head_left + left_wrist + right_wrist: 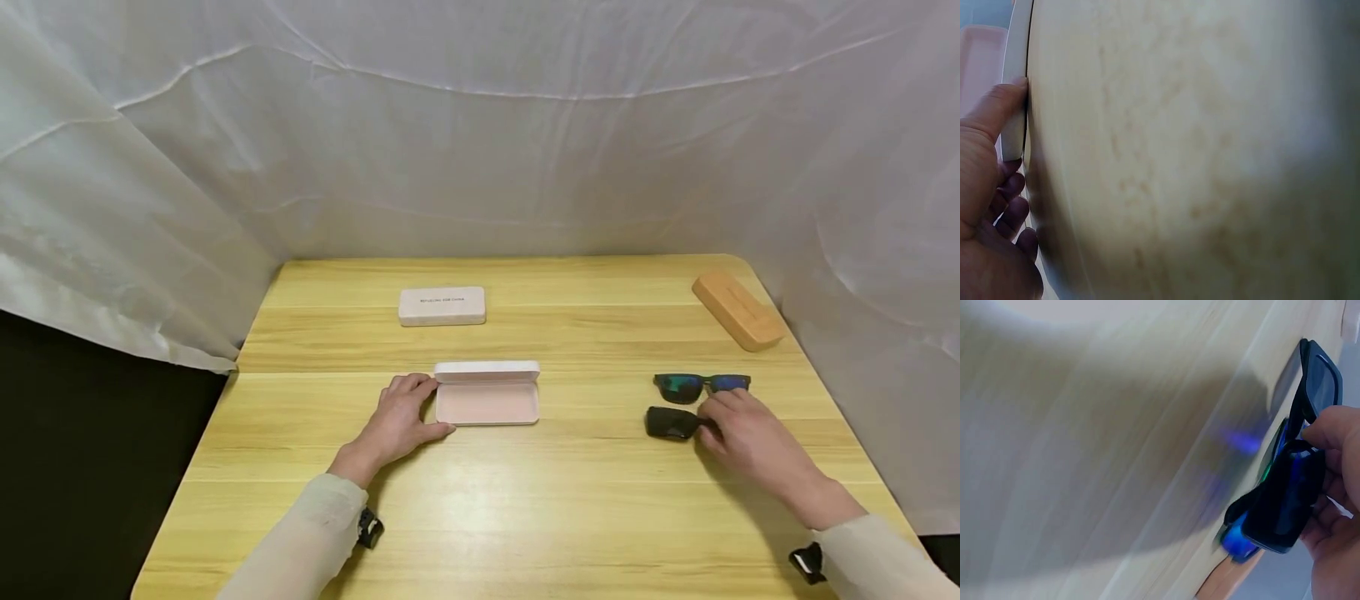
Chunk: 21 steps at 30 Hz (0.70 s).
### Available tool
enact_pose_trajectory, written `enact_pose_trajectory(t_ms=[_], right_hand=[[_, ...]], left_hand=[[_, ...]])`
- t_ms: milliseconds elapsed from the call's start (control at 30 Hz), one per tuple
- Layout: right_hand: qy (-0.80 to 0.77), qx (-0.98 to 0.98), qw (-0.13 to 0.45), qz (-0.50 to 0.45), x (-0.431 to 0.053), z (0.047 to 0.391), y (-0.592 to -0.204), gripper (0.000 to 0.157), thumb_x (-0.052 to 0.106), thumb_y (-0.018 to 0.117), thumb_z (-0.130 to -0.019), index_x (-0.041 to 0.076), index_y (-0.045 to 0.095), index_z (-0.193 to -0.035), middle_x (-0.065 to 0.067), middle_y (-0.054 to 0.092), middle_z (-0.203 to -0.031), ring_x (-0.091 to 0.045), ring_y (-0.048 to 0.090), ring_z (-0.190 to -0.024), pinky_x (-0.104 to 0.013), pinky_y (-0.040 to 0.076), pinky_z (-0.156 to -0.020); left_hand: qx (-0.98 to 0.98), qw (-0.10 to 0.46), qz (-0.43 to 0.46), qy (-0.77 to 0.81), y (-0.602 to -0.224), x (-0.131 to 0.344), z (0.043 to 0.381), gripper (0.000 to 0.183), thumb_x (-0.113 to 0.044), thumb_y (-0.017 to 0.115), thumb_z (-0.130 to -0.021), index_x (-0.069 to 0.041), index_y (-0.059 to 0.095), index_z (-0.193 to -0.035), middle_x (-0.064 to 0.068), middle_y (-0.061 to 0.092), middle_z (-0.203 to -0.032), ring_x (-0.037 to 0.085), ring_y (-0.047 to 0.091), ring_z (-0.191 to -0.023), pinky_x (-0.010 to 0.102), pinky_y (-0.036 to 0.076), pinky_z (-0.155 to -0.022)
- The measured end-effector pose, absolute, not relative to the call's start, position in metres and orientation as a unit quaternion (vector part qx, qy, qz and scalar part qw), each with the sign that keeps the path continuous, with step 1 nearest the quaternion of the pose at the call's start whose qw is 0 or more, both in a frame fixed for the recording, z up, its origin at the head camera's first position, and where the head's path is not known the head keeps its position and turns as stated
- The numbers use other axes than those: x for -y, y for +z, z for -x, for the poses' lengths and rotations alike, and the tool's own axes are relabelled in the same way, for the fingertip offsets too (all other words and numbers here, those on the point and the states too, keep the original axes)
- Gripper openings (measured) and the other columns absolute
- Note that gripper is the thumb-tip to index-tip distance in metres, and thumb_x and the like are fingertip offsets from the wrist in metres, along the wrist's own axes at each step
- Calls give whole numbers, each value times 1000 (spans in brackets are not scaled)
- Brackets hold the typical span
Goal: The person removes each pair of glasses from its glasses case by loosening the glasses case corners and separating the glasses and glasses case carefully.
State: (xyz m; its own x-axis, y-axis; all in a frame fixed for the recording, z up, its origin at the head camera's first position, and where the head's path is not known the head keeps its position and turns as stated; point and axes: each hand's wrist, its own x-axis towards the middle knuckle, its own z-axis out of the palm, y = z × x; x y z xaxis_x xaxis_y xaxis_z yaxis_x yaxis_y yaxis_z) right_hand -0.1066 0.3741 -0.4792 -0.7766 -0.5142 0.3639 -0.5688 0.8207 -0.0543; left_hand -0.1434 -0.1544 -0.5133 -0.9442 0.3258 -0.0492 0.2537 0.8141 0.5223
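A glasses case (487,405) with a pink lining stands on the table with its lid raised. My left hand (395,421) holds it by the left end, the thumb against its front wall (1015,128) and the fingers around the side. At the right, my right hand (753,437) pinches black sunglasses (1288,494) near the bridge, between thumb and fingers. The hand hides one of their lenses in the head view. Just behind them lies a second pair of sunglasses (681,388) with blue-green mirrored lenses, partly covered by the fingers.
A closed pale case (442,307) with printed lettering lies behind the raised lid. An orange-brown case (738,310) sits slantwise by the table's back right corner. White cloth (525,167) hangs behind and along the sides of the wooden table (480,517).
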Motion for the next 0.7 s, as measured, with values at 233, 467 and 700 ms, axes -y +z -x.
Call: enact_pose_trajectory(t_ms=[233,467,700], right_hand=[[54,936,195,-290,-397,110,-479,27,5,85,-66,2,74,-90,-13,71,-93,-38,62,-88,-55,53,-79],[41,925,217,-311,-408,116,-482,27,5,81,-65,-2,77,-91,-17,71,-94,-38,60,-83,-53,51,-73],[39,930,218,-293,-407,117,-483,27,3,86,-64,-1,79,-91,-15,69,-89,-34,57,-74,-49,48,-64]], left_hand=[[-950,68,-152,264,-511,154,142,84,-47,85,-88,-2,54,-151,14,55,-150,35,45,-140,53,37,-115],[-951,68,-152,260,-513,154,143,84,-47,85,-88,-2,54,-152,15,55,-150,35,46,-140,54,37,-115],[-951,68,-154,260,-513,154,143,84,-47,85,-88,-3,54,-152,15,55,-150,35,46,-140,54,37,-115]])
